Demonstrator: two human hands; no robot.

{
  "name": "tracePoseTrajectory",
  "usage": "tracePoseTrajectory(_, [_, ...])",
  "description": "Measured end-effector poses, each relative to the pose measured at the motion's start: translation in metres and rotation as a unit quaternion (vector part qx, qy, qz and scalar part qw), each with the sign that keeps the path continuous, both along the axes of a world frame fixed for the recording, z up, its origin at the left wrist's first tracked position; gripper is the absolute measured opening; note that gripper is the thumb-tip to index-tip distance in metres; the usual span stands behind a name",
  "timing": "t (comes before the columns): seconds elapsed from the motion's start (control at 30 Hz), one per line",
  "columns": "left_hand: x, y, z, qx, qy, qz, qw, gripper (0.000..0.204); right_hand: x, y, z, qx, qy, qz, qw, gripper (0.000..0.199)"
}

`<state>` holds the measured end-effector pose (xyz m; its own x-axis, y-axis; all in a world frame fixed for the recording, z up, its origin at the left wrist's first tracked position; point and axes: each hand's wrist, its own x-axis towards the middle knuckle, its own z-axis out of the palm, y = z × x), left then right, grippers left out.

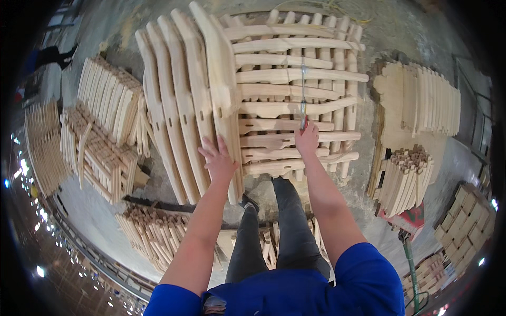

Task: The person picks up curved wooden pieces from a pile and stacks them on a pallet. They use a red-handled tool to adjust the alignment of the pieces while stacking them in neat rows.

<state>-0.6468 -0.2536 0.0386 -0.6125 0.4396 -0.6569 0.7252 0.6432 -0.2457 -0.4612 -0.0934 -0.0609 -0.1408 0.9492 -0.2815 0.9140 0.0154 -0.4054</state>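
In front of me a stack of pale, curved wooden furniture parts (185,95) rises from the floor. Five long ones lie side by side on the left, several with small slots cut in them. Across the right half, thinner curved bars (287,76) lie crosswise over further pieces. My left hand (217,159) rests on the long parts near the stack's close end, its fingers spread. My right hand (307,139) is closed round the red handle of a long, thin rod-like tool (303,95), which points away from me over the bars. The tool's exact kind is unclear.
More stacks of wooden parts stand at the left (108,100), at the right (437,100) and by my legs (153,231). A red pallet truck (414,221) with a green handle is at the lower right. A yellow hose or cord (342,9) lies on the far floor.
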Motion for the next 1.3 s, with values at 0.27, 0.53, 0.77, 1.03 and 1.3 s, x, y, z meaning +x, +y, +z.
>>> tracePoseTrajectory(0.27, [-0.003,0.000,0.002,-0.007,-0.021,0.009,1.000,0.105,-0.109,-0.086,-0.068,-0.549,0.257,-0.147,0.782,0.058])
tracePoseTrajectory(0.53, [0.004,-0.033,-0.006,0.150,0.028,0.027,0.988,0.097,-0.153,-0.101,-0.019,-0.691,0.186,-0.135,0.685,0.077])
tracePoseTrajectory(0.77, [0.025,-0.037,0.002,0.329,0.013,0.043,0.943,0.087,-0.136,-0.096,-0.031,-0.630,0.341,-0.229,0.659,0.077])
tracePoseTrajectory(1.03, [0.082,0.019,0.079,0.432,-0.170,0.227,0.856,0.066,-0.070,-0.077,0.069,-0.511,0.457,-0.119,0.718,0.070])
tracePoseTrajectory(1.3, [0.109,-0.060,0.162,0.551,-0.281,0.241,0.747,0.073,-0.008,-0.136,0.167,-0.445,0.416,-0.042,0.792,0.064])
